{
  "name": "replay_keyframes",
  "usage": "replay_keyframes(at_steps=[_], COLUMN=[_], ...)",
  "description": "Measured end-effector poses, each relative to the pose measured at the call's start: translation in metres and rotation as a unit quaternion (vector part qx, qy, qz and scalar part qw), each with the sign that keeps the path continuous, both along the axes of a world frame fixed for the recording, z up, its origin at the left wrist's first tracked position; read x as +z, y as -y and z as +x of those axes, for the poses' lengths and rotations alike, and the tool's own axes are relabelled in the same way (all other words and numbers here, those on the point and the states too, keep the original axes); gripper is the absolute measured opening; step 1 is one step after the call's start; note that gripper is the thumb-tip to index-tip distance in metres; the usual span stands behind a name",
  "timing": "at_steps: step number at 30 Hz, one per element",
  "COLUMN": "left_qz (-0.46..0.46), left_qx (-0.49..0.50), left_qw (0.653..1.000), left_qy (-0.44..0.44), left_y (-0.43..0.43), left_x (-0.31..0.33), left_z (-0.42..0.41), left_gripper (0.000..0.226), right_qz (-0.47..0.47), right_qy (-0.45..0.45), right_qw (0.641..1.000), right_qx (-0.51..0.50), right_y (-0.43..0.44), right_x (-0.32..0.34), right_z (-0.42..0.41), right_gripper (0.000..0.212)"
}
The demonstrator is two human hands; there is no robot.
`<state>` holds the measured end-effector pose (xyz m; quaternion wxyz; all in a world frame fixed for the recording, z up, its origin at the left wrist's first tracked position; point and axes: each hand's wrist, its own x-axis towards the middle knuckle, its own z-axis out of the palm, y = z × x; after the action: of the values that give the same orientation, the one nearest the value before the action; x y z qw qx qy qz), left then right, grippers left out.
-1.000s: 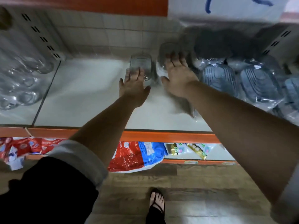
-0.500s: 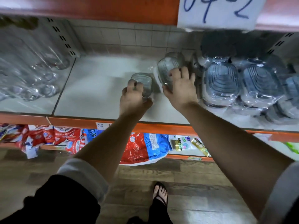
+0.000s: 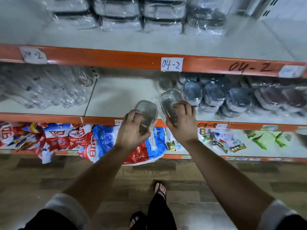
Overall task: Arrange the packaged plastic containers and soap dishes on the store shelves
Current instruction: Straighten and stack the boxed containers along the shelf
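Now both hands are busy at the front edge of the middle shelf [image 3: 119,97]. The left hand [image 3: 132,130] has its fingers curled round a smoky clear soap dish [image 3: 147,112] wrapped in film. The dish pokes out toward twelve o'clock over the shelf's orange lip. The right hand [image 3: 182,125] grips a second soap dish [image 3: 169,100] of the same kind, close beside the first at its three o'clock. This one tilts up so that its ribbed inside faces the camera, and its far end reaches over the shelf board.

At twelve o'clock from the right hand a third clear dish [image 3: 166,83] stands further back, under a paper label [image 3: 171,64] reading 04-2. From there toward three o'clock runs a row of blue-grey packaged soap dishes [image 3: 214,93] leaning on one another, then some darker packs [image 3: 279,98]. At ten o'clock from the hands, well apart across bare board, lies a heap of clear items [image 3: 49,95], probably glassware, though too blurred to be sure.

On the upper shelf [image 3: 232,45], at twelve o'clock, wrapped plastic containers [image 3: 119,15] are stacked in a row. At eight o'clock, red and blue bags [image 3: 74,140] crowd the bottom shelf. At six o'clock a foot in a sandal [image 3: 160,188] stands on the wood-look floor [image 3: 49,176].
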<state>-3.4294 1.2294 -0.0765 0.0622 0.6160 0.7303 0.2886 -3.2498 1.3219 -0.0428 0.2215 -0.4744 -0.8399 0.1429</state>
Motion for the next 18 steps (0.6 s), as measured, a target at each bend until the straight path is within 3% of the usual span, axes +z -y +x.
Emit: replay_keyframes(at_steps=[5, 14, 18], left_qz=[0.044, 0.161, 0.154], left_qx=[-0.070, -0.163, -0.151], left_qw=[0.997, 0.972, 0.973], left_qy=[0.000, -0.055, -0.083], left_y=[0.039, 0.016, -0.020], left_x=[0.051, 0.152, 0.186], left_z=[0.018, 0.042, 0.042], left_gripper=[0.043, 0.038, 0.041], right_qz=[0.026, 0.152, 0.168], right_qy=[-0.110, -0.161, -0.155], right_qw=[0.994, 0.975, 0.972], right_qx=[-0.002, -0.034, -0.051], right_y=[0.037, 0.019, -0.013], right_x=[0.052, 0.144, 0.173], right_z=[0.044, 0.084, 0.095], right_gripper=[0.047, 0.044, 0.045])
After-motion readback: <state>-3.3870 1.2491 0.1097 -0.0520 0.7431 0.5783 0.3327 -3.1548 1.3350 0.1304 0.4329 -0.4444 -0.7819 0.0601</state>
